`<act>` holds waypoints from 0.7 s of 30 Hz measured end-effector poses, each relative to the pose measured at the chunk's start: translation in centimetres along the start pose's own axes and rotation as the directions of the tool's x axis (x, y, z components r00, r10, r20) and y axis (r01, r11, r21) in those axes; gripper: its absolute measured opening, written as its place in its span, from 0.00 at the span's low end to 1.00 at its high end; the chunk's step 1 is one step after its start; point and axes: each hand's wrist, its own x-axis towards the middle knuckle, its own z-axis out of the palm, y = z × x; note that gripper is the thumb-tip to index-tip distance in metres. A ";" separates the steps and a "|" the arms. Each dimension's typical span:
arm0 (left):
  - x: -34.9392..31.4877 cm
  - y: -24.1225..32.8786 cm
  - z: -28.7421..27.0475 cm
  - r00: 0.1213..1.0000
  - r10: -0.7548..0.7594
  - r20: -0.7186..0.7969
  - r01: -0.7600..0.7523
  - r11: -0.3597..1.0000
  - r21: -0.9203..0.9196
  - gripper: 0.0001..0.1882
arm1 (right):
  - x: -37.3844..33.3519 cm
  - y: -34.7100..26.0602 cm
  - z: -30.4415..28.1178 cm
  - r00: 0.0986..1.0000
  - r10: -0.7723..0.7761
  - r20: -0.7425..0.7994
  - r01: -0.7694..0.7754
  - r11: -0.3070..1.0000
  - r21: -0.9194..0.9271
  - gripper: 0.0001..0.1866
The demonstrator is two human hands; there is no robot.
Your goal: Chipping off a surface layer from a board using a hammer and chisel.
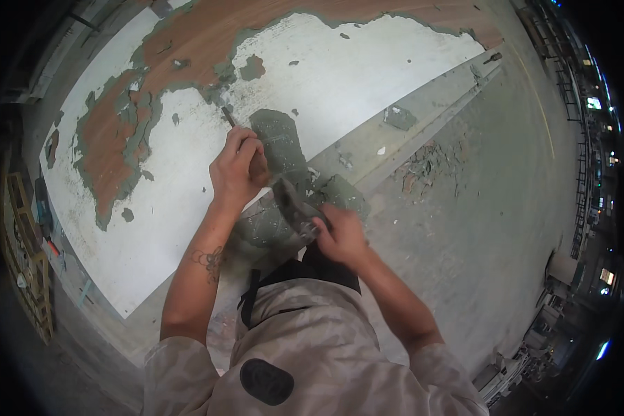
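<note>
My left hand [237,168] is closed round a chisel [228,116]; its narrow metal end points away from me at the white panel [187,159]. My right hand [341,237] grips what looks like a hammer [291,205], dark and smeared by motion, near the rear of my left fist. Grey-green coating with ragged edges and a reddish-brown layer [187,52] cover parts of the panel. Just beyond the chisel tip lies a patch of broken coating [218,96]. A large grey-green slab piece [276,135] lies right of my left hand.
A pale ledge [367,149] runs along the panel's right edge, with a loose flake [399,117] on it. Broken chips [430,170] litter the concrete floor [478,229]. A wooden pallet [31,256] stands at the far left, and machinery [534,340] lines the right.
</note>
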 end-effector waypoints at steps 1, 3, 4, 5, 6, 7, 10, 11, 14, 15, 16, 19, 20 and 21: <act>-0.2 -0.3 0.0 0.999 0.042 -0.017 -0.042 0.999 0.023 0.15 | 1.1 0.7 -0.5 1.000 0.000 0.009 0.000 1.000 0.001 0.16; -0.5 -0.8 0.0 0.997 0.074 -0.033 -0.073 0.996 0.043 0.18 | 2.8 2.5 -2.2 0.898 -0.422 0.124 0.417 0.907 0.066 0.22; -0.5 -0.8 0.0 0.997 0.073 -0.028 -0.072 0.997 0.036 0.18 | 3.9 2.8 -2.4 0.897 -0.420 0.135 0.415 0.907 0.065 0.22; -0.5 -0.9 0.1 0.997 0.072 -0.023 -0.072 0.997 0.028 0.18 | 5.0 3.0 -2.8 0.896 -0.379 0.232 0.399 0.916 -0.044 0.23; -0.5 -1.2 0.0 0.998 0.057 -0.030 -0.057 0.998 0.029 0.18 | 6.0 2.8 -2.9 0.886 -0.330 0.326 0.393 0.907 -0.149 0.25; -0.4 -1.6 -0.1 0.998 0.054 -0.031 -0.053 0.998 0.038 0.15 | 6.8 2.5 -3.2 0.880 -0.332 0.341 0.399 0.905 -0.148 0.25; -0.2 -2.2 0.3 0.997 0.047 -0.061 -0.045 0.998 0.034 0.14 | 8.8 2.1 -4.1 0.851 -0.336 0.404 0.449 0.865 -0.224 0.30; 0.0 -2.3 0.5 0.996 0.056 -0.076 -0.054 0.998 0.021 0.15 | 9.3 2.4 -4.4 0.809 -0.393 0.438 0.517 0.830 -0.210 0.30; -0.3 -2.7 0.4 0.992 0.046 -0.115 -0.036 0.996 0.083 0.14 | 9.2 1.3 -4.1 0.803 -0.363 0.473 0.512 0.826 -0.234 0.31; -0.1 -2.9 0.5 0.991 0.038 -0.126 -0.027 0.996 0.082 0.14 | 9.7 1.0 -4.2 0.838 -0.300 0.456 0.457 0.842 -0.285 0.31; 0.0 -3.0 0.7 0.990 0.057 -0.129 -0.048 0.997 0.066 0.13 | 10.1 1.1 -4.2 0.832 -0.303 0.465 0.466 0.837 -0.287 0.31; 0.4 -3.4 0.7 0.991 0.054 -0.122 -0.046 0.997 0.066 0.13 | 9.8 0.8 -4.4 0.766 -0.440 0.468 0.554 0.822 -0.134 0.32; 0.4 -3.5 0.5 0.993 0.043 -0.110 -0.034 0.996 0.088 0.12 | 10.1 0.6 -4.1 0.830 -0.307 0.465 0.433 0.880 -0.193 0.32; 0.6 -3.7 0.1 0.993 0.047 -0.105 -0.040 0.997 0.072 0.11 | 11.0 0.5 -3.9 0.874 -0.181 0.450 0.318 0.915 -0.249 0.33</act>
